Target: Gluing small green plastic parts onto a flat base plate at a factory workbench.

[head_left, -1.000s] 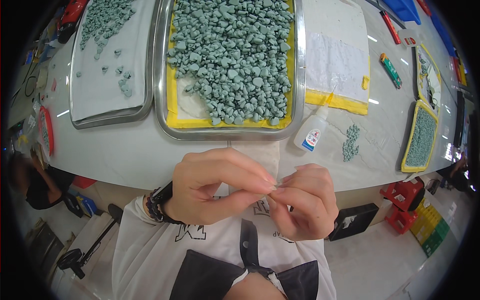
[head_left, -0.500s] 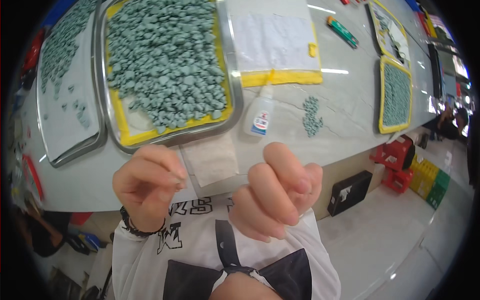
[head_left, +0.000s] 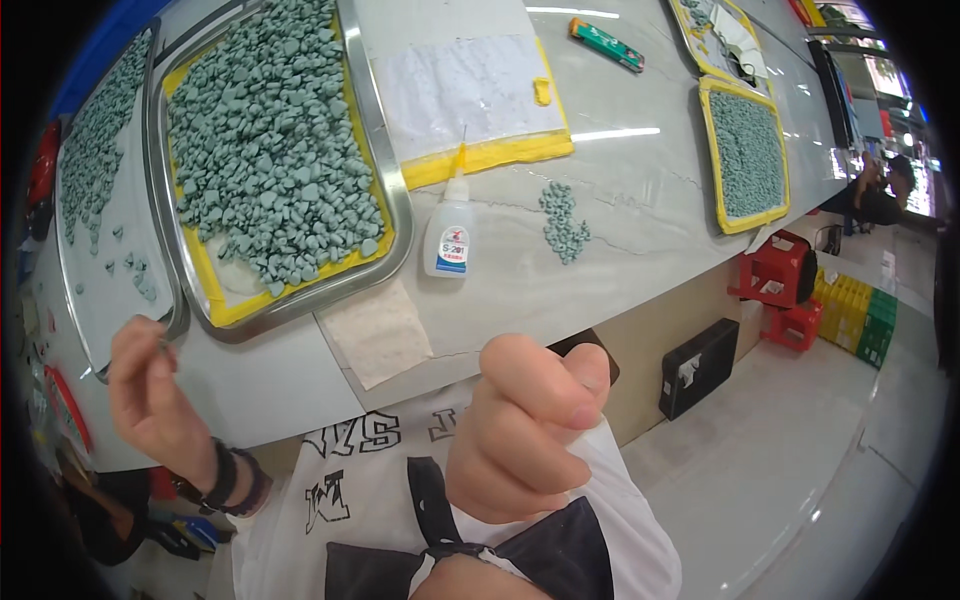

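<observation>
My left hand (head_left: 155, 395) is over the table's near left side, by the corner of a metal tray. Its thumb and fingers are pinched together, and what sits between them is too small to make out. In front of my chest my right hand (head_left: 525, 430) is curled into a fist, thumb pressed against the index finger; anything inside is hidden. A large metal tray (head_left: 398, 225) with a yellow-edged liner is heaped with grey-green heart-shaped pieces (head_left: 270, 150). Right of it stands a white glue bottle (head_left: 450, 235) with a yellow tip. A small cluster of green pieces (head_left: 565, 225) lies beyond.
A second tray (head_left: 90, 310) with scattered pieces is at the left. A beige cloth (head_left: 375, 335) lies at the near edge. Farther off are a white yellow-edged sheet (head_left: 470, 90), a green box cutter (head_left: 607, 45) and a yellow-rimmed tray (head_left: 785, 190). Red stools (head_left: 775, 270) stand beyond the table.
My left hand has moved left, away from my right hand, toward the left tray. The right fingers have curled tighter. The view has shifted, so the table things appear farther left.
</observation>
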{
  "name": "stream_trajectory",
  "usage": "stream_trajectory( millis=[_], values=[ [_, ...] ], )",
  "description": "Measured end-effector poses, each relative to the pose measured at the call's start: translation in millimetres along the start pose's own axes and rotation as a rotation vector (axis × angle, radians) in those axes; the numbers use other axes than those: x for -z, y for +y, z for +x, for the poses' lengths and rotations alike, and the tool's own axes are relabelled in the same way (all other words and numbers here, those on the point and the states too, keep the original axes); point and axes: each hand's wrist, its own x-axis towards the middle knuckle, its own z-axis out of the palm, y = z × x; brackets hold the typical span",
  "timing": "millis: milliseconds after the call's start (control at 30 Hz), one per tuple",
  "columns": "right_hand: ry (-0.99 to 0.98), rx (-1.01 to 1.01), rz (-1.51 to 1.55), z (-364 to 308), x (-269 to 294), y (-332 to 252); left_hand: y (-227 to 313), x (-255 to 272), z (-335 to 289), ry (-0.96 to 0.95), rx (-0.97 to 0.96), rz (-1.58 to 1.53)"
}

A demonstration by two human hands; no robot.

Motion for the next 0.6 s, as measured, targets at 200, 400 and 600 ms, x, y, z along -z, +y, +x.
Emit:
stream_trajectory(
  millis=[200, 400, 600],
  values=[
    [0.063, -0.011, -0.069, -3.9, -3.1, -3.6, -32.3, 24.5, 40.0, -0.026, 0.178, 0.496],
    [-0.104, 0.182, -1.790, -0.2, 18.6, 5.2, 36.5, -7.6, 6.3, -0.463, -0.447, -0.090],
    [-0.036, 0.754, -2.356, 6.4, 23.5, 21.7, 61.2, -59.5, -1.0, -0.529, -0.360, -0.357]
  ],
)
